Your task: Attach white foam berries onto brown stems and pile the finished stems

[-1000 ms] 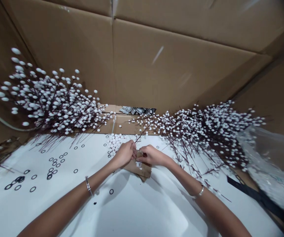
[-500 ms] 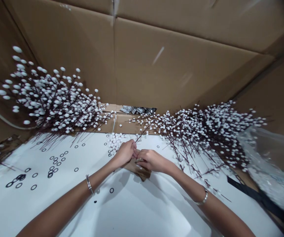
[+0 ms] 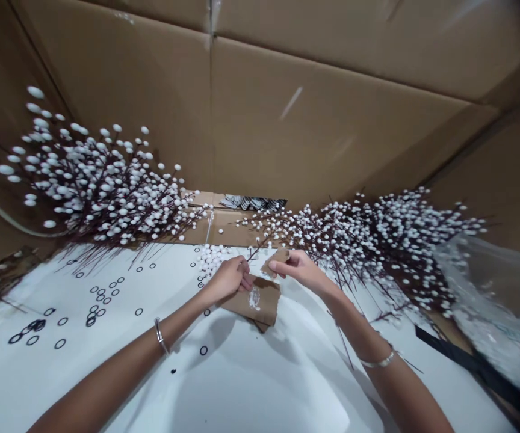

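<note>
One cardboard scrap (image 3: pixel 253 304) on white sheet (image 3: pixel 260 385)

My left hand (image 3: pixel 228 279) and right hand (image 3: pixel 298 269) sit at the middle, with berry sprays out on both sides.

My left hand holds the edge of a cardboard piece (image 3: pixel 253 300) lying on the sheet (image 3: pixel 260 385) just before me, and my right hand pinches a smaller cardboard scrap (image 3: pixel 274 262) just beyond it. A cluster of loose berries (image 3: pixel 210 260) lies just past my left hand. Rubber rings (image 3: pixel 100 304) are scattered on the sheet to the left of my hands. One berry spray (image 3: pixel 92 186) lies beyond them, and another (image 3: pixel 377 240) lies right of my right hand, both before the cardboard box wall (image 3: pixel 287 132). A plastic bag (image 3: pixel 490 300) and a strap (image 3: pixel 467 367) lie farther right.
</note>
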Available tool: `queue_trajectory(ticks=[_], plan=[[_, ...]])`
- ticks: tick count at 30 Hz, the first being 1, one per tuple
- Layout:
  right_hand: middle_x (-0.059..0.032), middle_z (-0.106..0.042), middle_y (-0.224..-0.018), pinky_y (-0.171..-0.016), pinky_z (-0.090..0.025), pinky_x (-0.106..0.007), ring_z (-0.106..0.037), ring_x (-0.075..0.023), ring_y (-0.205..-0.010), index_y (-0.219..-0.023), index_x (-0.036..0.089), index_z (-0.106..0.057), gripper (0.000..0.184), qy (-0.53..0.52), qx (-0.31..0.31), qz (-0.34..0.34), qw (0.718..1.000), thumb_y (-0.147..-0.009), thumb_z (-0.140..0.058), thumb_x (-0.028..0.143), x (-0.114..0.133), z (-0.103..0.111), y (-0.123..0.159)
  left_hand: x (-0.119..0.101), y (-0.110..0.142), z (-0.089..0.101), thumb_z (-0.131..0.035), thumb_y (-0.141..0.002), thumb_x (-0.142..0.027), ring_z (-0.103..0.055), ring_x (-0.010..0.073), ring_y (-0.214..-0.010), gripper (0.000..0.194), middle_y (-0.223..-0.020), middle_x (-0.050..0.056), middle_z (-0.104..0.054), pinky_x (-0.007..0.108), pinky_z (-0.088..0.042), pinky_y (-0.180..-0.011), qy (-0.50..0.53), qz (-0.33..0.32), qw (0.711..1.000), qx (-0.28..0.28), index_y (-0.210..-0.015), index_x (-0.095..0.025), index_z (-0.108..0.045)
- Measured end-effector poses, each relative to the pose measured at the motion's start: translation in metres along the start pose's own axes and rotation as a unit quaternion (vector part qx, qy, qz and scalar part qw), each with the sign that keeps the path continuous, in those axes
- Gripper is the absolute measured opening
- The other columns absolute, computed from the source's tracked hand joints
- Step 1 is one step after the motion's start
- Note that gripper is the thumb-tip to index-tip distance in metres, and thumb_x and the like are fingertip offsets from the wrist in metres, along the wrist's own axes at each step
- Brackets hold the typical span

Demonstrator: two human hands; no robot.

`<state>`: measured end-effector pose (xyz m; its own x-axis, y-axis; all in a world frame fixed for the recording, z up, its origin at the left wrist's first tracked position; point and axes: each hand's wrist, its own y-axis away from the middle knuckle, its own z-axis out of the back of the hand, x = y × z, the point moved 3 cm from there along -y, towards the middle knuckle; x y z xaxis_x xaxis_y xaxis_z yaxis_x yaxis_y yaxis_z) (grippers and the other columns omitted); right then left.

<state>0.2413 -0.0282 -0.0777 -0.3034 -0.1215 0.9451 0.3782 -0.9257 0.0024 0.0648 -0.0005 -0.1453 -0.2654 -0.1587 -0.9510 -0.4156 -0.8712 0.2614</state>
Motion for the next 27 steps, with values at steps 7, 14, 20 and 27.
queue_trajectory(ticks=[7, 14, 20, 27], plan=[[0.0005, -0.065, -0.068, -0.054, -0.039, -0.020, -0.053, -0.0086, -0.056, -0.096, 0.019, -0.054, 0.032, -0.193, -0.118, 0.053, 0.973, -0.078, -0.074, 0.034, 0.030, 0.016, -0.014, -0.037, 0.005, 0.033, -0.033, -0.099, -0.029, -0.069, 0.0168, -0.059, 0.023, -0.070, 0.006, -0.068, 0.022, -0.048, -0.051, 0.048, 0.006, 0.999, -0.005, -0.084, -0.017, -0.045], [0.0027, -0.061, -0.069, -0.055, -0.044, -0.020, -0.054, -0.0082, -0.057, -0.095, 0.021, -0.051, 0.029, -0.304, -0.181, 0.092, 0.931, -0.078, -0.068, 0.037, 0.049, 0.029, -0.034, -0.084, 0.042, 0.064, -0.045, -0.093, -0.037, -0.071, 0.0198, -0.070, 0.023, -0.081, 0.010, -0.072, 0.028, -0.055, -0.061, 0.055, -0.058, 0.997, -0.022, -0.086, -0.016, -0.050], [0.0050, -0.054, -0.066, -0.053, -0.042, -0.018, -0.049, -0.0064, -0.056, -0.091, 0.022, -0.050, 0.030, -0.322, -0.332, 0.197, 0.865, -0.075, -0.072, 0.035, 0.058, 0.058, -0.031, -0.092, 0.063, 0.080, -0.050, -0.089, -0.048, -0.072, 0.0226, -0.078, 0.032, -0.087, 0.012, -0.073, 0.028, -0.055, -0.064, -0.009, -0.096, 0.995, -0.007, -0.085, -0.017, -0.058], [0.0023, -0.060, -0.068, -0.052, -0.039, -0.020, -0.050, -0.0072, -0.056, -0.092, 0.019, -0.056, 0.026, -0.203, -0.442, 0.229, 0.843, -0.078, -0.073, 0.033, 0.053, 0.097, -0.011, -0.093, 0.076, 0.094, -0.051, -0.089, -0.054, -0.070, 0.0236, -0.080, 0.039, -0.089, 0.011, -0.072, 0.029, -0.056, -0.067, -0.093, -0.099, 0.991, -0.018, -0.086, -0.018, -0.067]])
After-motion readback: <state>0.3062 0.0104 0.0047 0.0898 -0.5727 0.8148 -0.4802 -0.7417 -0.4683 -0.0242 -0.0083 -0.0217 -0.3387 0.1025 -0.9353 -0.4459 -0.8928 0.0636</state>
